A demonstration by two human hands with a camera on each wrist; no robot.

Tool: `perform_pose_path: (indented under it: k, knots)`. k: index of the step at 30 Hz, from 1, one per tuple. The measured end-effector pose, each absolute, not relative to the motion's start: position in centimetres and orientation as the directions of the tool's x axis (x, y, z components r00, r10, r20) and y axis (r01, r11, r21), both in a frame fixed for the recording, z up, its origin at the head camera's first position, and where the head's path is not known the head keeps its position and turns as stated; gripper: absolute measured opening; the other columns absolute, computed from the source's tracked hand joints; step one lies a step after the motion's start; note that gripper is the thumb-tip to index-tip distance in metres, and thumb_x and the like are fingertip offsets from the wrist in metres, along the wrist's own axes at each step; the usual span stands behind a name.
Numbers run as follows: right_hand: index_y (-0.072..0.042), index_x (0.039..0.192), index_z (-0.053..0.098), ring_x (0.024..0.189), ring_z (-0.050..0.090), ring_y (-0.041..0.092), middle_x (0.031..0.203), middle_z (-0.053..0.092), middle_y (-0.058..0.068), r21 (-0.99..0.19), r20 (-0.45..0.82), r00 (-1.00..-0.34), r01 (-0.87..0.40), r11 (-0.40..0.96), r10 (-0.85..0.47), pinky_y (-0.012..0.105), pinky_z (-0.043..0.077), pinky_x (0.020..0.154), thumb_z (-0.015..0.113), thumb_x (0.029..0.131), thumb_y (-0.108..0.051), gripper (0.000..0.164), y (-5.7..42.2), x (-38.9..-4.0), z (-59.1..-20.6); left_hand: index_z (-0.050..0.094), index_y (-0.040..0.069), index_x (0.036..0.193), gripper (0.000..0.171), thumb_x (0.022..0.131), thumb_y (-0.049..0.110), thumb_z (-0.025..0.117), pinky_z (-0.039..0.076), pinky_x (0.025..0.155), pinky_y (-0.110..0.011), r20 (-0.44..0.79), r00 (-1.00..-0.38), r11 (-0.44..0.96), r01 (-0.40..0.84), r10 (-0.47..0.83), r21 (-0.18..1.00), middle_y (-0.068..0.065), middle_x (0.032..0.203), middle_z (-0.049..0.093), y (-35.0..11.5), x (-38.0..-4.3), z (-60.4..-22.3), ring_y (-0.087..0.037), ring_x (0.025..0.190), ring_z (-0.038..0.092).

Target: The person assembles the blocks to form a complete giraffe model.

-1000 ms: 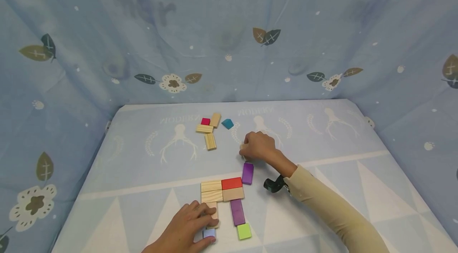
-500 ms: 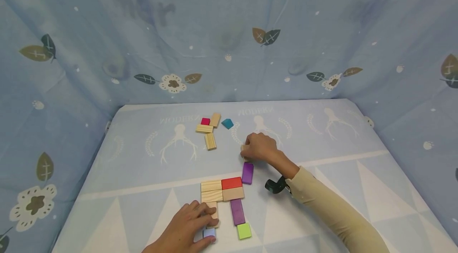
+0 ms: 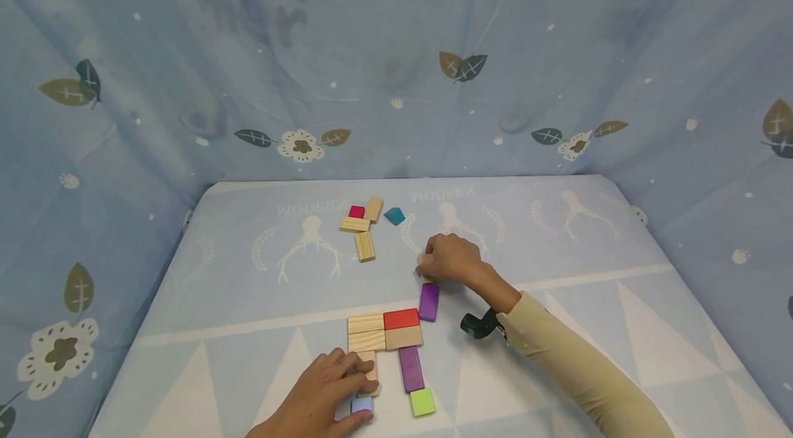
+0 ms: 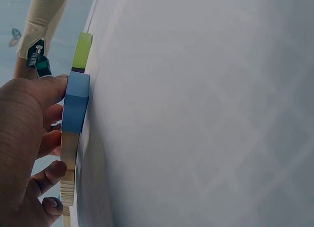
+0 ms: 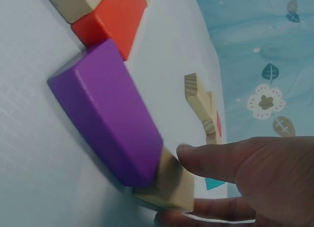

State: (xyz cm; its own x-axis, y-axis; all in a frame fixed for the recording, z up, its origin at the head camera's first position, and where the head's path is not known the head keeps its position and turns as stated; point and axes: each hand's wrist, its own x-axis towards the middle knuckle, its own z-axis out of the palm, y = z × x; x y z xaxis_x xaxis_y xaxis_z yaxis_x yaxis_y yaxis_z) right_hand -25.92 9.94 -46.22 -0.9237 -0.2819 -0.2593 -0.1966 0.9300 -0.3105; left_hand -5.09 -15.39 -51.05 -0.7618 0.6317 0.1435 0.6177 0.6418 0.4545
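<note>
In the head view my right hand [image 3: 451,259] is just beyond the upper purple block [image 3: 429,302]. It pinches a plain wooden block [image 5: 171,185] between thumb and fingers; the right wrist view has this block against the purple block's far end. My left hand [image 3: 328,390] rests over the near left side of the layout. Its thumb touches the light blue block [image 4: 76,104], and its other fingers lie on or beside a wooden block [image 3: 369,383], partly covering it. Farther up, a red block [image 3: 401,319] adjoins several wooden blocks [image 3: 366,331].
A lower purple block [image 3: 411,369] leads to a lime green block [image 3: 423,402]. Toward the back lie several loose wooden blocks [image 3: 365,246], a small red block [image 3: 356,211] and a teal block [image 3: 394,216]. Patterned fabric [image 3: 396,59] rises behind the table.
Very little differs. My right hand has shifted slightly to the right with the wooden block in its pinch. My left hand and the laid blocks keep their places.
</note>
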Motion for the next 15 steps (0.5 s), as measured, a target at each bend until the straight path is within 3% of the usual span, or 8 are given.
perform_pose_path:
  k: [4,9,15]
  knots:
    - [-0.011,0.115,0.069,0.076,0.058,0.02,0.09,0.068,0.003,-0.255,-0.178,-0.938,-0.249,0.934,-0.298,0.041,0.046,0.07,0.076,0.081,-0.047,0.05,8.8,-25.9,-46.1,0.07,0.028,0.11,0.032,0.091,0.054,0.063,0.042,0.073,-0.027,0.136,-0.764,0.647,0.614,0.63,0.452,0.012,0.119,0.057,-15.4,-5.1,-51.1,-0.006,0.098,0.048]
    - [-0.013,0.117,0.069,0.086,0.059,0.025,0.1,0.071,0.005,-0.112,0.01,-0.91,-0.413,0.904,-0.415,0.046,0.043,0.078,0.072,0.085,-0.05,0.05,5.5,-25.8,-46.4,0.07,0.028,0.11,0.032,0.091,0.053,0.063,0.042,0.073,-0.027,0.146,-0.762,0.644,0.619,0.631,0.45,0.012,0.119,0.057,-15.4,-5.0,-51.2,-0.007,0.098,0.049]
    - [-0.013,0.108,0.071,0.073,0.06,0.02,0.073,0.066,-0.001,-0.101,0.124,-0.866,-0.497,0.862,-0.485,0.044,0.046,0.073,0.072,0.085,-0.049,0.043,1.1,-26.5,-46.4,0.07,0.029,0.111,0.032,0.091,0.054,0.063,0.042,0.073,-0.027,0.147,-0.76,0.641,0.621,0.633,0.45,0.012,0.12,0.057,-15.4,-5.1,-51.3,-0.008,0.099,0.049]
